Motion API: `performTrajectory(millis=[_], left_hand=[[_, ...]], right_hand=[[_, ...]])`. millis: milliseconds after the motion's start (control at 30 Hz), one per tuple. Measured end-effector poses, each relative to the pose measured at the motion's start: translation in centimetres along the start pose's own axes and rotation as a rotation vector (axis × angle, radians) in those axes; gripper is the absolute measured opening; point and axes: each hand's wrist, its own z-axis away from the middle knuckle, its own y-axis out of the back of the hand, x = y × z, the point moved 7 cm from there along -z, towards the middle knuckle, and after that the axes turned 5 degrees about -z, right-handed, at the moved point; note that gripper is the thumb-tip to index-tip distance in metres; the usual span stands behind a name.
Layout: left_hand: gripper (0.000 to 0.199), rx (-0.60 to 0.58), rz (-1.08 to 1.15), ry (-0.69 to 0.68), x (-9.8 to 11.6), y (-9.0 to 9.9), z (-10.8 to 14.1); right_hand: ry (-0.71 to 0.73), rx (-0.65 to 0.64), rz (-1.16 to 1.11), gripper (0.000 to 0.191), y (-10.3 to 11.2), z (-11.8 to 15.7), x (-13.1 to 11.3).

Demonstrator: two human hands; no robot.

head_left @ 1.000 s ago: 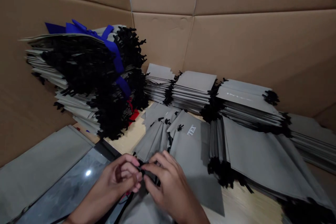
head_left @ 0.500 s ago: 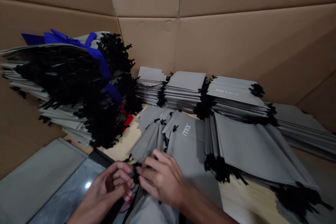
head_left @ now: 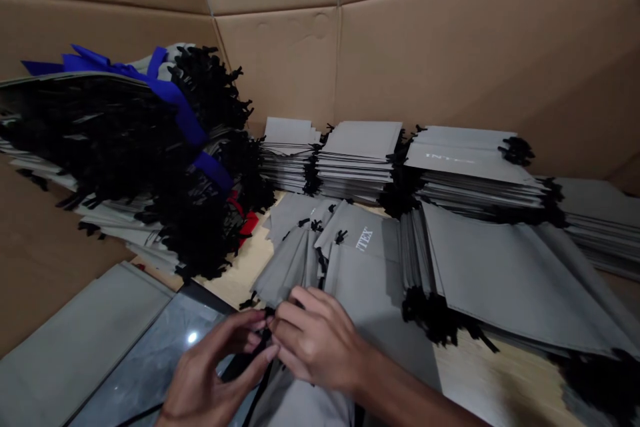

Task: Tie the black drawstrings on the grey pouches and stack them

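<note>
Just below the fingers, toward the near edge, see grey bag [head_left: 300, 407], partly under right hand [head_left: 320, 340]. Cannot tell its long axis. With both hands equally near, see black cord [head_left: 269, 312] pinched in curled right fingers; see left hand [head_left: 213, 363] half-curled, thumb and forefinger slightly parted; cannot tell if gripping. Behind, see stacked bags [head_left: 363, 140] before cardboard [head_left: 425, 73]; cannot tell contents.

Pouches [head_left: 300, 403] grey, lettering [head_left: 365, 239] white; cords [head_left: 433, 317] black; ribbon [head_left: 186, 119] blue; reflective surface [head_left: 150, 353] blue-grey, perhaps marbled.
</note>
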Motion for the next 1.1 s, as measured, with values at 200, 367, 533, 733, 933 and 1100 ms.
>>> performTrajectory(millis=[200, 367, 533, 733, 933, 1100], left_hand=[[0.022, 0.023, -0.282, -0.28, 2.6, 0.5, 0.1], [0.019, 0.021, -0.361, -0.351, 3.6, 0.5, 0.3], [0.009, -0.068, -0.368, -0.235, 2.8, 0.0, -0.1], [0.01, -0.14, -0.345, -0.245, 2.8, 0.2, -0.5], [0.01, -0.134, -0.363, -0.25, 3.3, 0.7, -1.0], [0.012, -0.045, -0.317, -0.324, 4.2, 1.3, -1.0]], right_hand=[[0.028, 0.027, 0.074, 0.024, 0.3, -0.1, -0.4], [-0.03, -0.017, 0.076, 0.02, -0.1, -0.3, -0.3], [-0.002, -0.055, 0.077, 0.011, -0.3, -0.1, -0.5], [0.015, -0.1, 0.071, 0.009, -0.9, 0.1, -0.7], [-0.028, -0.135, 0.063, 0.008, -1.1, 0.0, -0.5], [-0.015, -0.045, 0.045, 0.016, -0.3, -0.2, -0.3]])
